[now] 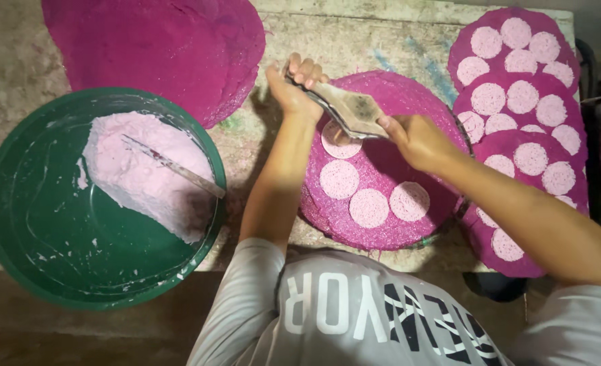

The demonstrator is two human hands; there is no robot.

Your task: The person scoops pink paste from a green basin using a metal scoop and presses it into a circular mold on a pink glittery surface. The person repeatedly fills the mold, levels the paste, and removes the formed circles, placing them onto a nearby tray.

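My left hand and my right hand each grip one end of a flat, paste-smeared metal tool. The tool is held low over a round magenta sheet in front of me. It covers part of one pale pink paste disc. Three more pink discs lie on the sheet nearer to me, among them one by my left forearm. The sheet rests on a worn table.
A green basin at the left holds a mound of pink paste with a thin blade stuck in it. Plain magenta sheets are stacked at the back left. Overlapping sheets with several pink discs lie at the right.
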